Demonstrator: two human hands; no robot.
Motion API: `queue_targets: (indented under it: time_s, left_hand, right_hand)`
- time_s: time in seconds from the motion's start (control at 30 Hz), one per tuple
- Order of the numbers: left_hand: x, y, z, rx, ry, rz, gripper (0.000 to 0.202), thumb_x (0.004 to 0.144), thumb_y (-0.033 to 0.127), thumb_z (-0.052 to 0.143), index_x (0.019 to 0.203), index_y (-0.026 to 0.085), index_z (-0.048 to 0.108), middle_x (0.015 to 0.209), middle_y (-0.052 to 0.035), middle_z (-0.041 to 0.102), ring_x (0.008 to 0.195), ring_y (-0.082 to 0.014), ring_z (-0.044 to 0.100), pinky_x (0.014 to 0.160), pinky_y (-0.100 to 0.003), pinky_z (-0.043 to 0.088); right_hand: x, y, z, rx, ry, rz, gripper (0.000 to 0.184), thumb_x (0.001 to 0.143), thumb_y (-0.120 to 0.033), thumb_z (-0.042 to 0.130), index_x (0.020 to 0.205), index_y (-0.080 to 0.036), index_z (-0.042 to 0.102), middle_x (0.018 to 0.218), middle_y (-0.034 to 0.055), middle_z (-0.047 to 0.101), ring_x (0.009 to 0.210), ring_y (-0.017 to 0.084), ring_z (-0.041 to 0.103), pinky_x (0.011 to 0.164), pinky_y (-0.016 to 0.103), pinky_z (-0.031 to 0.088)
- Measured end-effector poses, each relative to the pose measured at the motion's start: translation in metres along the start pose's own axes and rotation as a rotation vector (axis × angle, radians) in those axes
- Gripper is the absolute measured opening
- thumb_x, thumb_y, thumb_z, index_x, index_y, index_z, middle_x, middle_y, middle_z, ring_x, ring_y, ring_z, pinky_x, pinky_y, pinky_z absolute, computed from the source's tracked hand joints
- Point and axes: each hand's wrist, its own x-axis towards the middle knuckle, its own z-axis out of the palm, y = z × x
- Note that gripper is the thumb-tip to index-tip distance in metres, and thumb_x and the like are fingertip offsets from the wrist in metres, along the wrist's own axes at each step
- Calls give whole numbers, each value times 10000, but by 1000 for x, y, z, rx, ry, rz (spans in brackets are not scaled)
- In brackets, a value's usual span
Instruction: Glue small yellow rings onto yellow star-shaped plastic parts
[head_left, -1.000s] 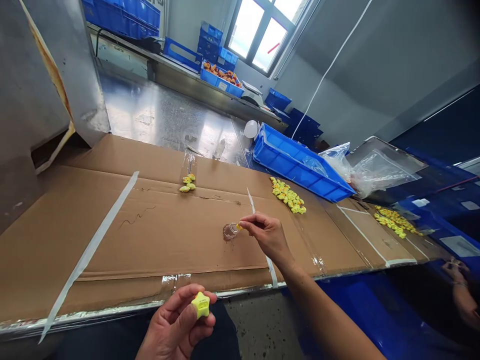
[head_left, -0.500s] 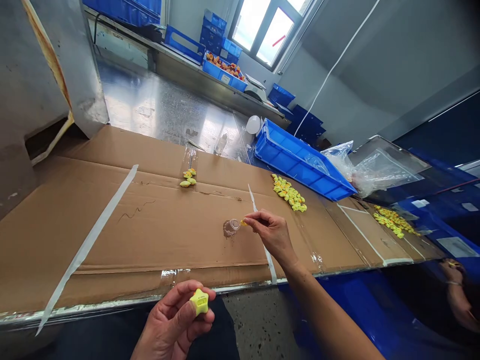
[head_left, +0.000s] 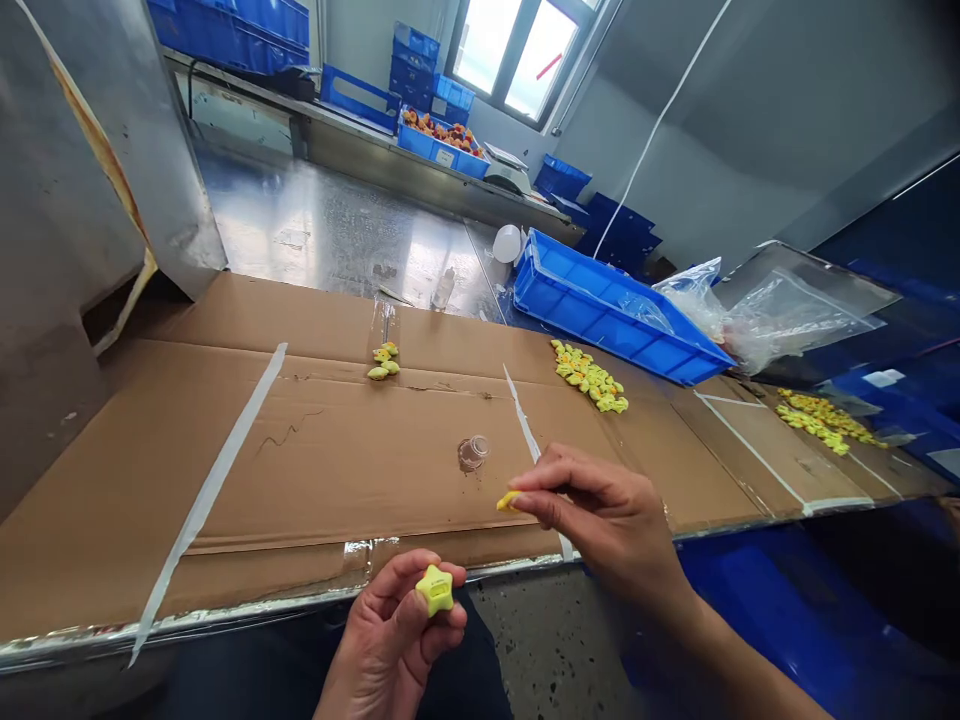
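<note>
Holding clear plastic [head_left: 646, 312], blue crate [head_left: 600, 328] stands beyond cup [head_left: 474, 452] (contents unclear). L hand [head_left: 394, 630] pinches yellow star [head_left: 435, 590]; R hand [head_left: 607, 510], sm yellow pc [head_left: 507, 501].

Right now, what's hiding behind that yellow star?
Fingers of the left hand poke out behind the yellow star. The star's back, and the finger parts it covers, can't be seen.

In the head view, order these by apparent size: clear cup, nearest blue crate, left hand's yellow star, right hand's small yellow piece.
1. Blue crate
2. Yellow star and clear cup: too close to rank, as the star is nearer the camera
3. Small yellow piece, partly hidden by fingers
</note>
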Motion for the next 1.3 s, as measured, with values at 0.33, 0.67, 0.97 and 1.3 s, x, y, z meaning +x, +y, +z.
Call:
queue_targets:
  time_s: [0.33,0.67,0.97,1.3]
  left_hand:
    - [-6,-1,-1,-37,-94,-1,321,514,294,890,770,172,740,673,-14,721,532,-112,678,518,-161,562]
    - [-7,0,-3,-40,-132,-10,325,546,293,879,808,172,732,683,-8,718,550,-112,687,543,-163,559]
    - [-8,1,-2,-45,-132,-15,319,549,293,878,807,170,737,665,-9,711,553,-110,678,538,-156,549]
    - [-3,-1,-12,-8,-193,0,311,592,295,858,843,166,727,695,-9,702,581,-113,667,558,-174,541]
  right_hand:
    - [-16,-10,32,136,-194,-31,50,805,-121,726,810,-168,742,641,-11,626,578,84,559,542,191,413]
    - [-17,-6,41,111,-211,-32,20,799,-124,730,793,-142,738,620,-5,613,565,91,545,535,198,402]
    - [-18,-2,41,88,-242,-24,48,831,-181,709,810,-148,737,644,18,638,579,112,558,549,222,420]
    - [-19,2,42,61,-296,-24,61,849,-191,686,831,-167,740,659,23,650,584,116,562,552,227,425]
